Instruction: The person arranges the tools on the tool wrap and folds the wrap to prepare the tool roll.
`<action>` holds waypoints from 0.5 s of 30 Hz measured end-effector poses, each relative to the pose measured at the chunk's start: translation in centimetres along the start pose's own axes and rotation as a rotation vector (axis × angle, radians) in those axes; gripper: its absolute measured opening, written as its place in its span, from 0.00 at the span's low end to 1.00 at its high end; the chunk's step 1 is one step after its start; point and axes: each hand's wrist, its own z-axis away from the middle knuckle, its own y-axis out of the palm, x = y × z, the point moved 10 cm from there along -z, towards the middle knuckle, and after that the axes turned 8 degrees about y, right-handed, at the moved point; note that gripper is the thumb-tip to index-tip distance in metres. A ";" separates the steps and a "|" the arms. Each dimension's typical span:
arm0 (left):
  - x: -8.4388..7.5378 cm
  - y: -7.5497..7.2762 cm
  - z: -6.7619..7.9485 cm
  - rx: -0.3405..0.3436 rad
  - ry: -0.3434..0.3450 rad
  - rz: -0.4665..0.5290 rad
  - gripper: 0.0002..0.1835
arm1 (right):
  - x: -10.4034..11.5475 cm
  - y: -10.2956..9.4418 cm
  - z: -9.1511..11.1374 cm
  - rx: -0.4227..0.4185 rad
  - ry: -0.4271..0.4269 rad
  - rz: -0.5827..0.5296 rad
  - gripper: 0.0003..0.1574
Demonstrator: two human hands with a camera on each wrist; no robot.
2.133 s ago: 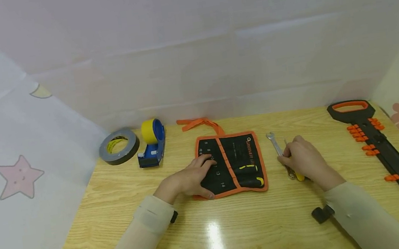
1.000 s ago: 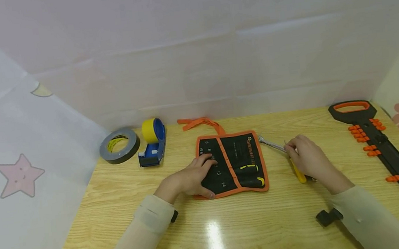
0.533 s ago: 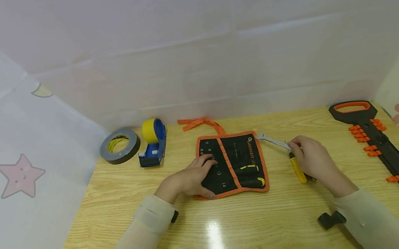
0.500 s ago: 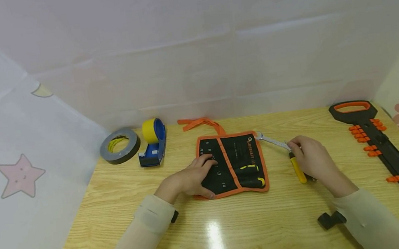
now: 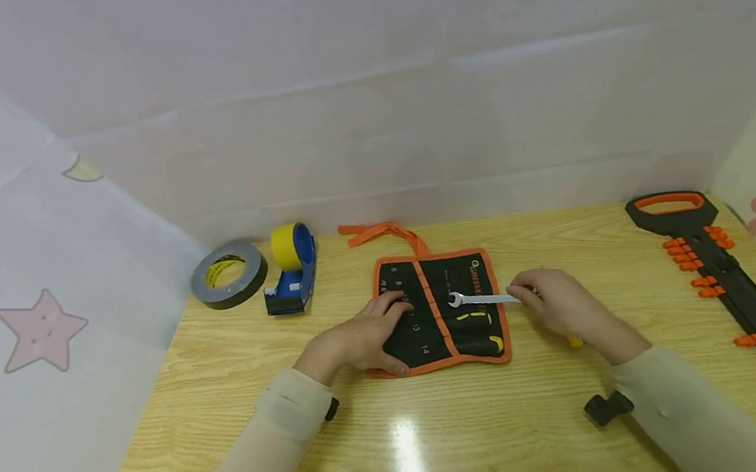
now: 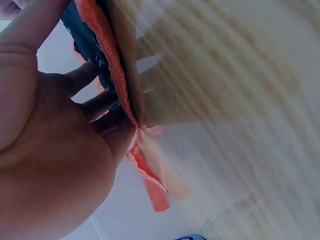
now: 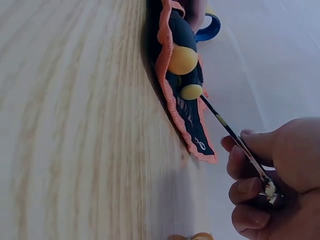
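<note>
Pinching the wrench (image 5: pixel 488 299) between thumb and curled fingers, the right hand (image 5: pixel 559 304) has brought it leftward. Half a second ago its forked end was at the right edge of the pouch (image 5: pixel 453 270); now that end lies over the pouch, near the orange band (image 5: pixel 435 308) down the middle. By my reading, the work has passed from beside the pouch to above its face. The right hand also hides more of the yellow grip (image 5: pixel 576 341) on the bench (image 5: pixel 486 427). The left hand (image 5: pixel 366 340) has not shifted: its fingers, spread and slightly bent, rest on the pouch's left side and grip nothing that shows.

From the head, the wrench looks flat across the pouch. The right wrist view shows it edge-on and tilted, with its other end back at the curled fingers, and two rounded yellow ends (image 7: pixel 182 60) poking from the pockets; whether the wrench touches the cloth, I cannot tell. The left wrist view shows the left palm and the ribbon (image 6: pixel 150 185), but no wrench. Only the head view shows the printed numbers clearly.
</note>
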 end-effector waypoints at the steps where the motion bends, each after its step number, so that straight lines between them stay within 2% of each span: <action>1: 0.0 0.0 0.0 -0.001 -0.002 0.000 0.57 | 0.1 0.2 -0.2 0.008 -0.008 0.003 0.14; 15: 0.0 0.0 0.1 0.007 -0.004 -0.004 0.57 | 0.1 1.2 -0.9 0.086 -0.106 -0.023 0.08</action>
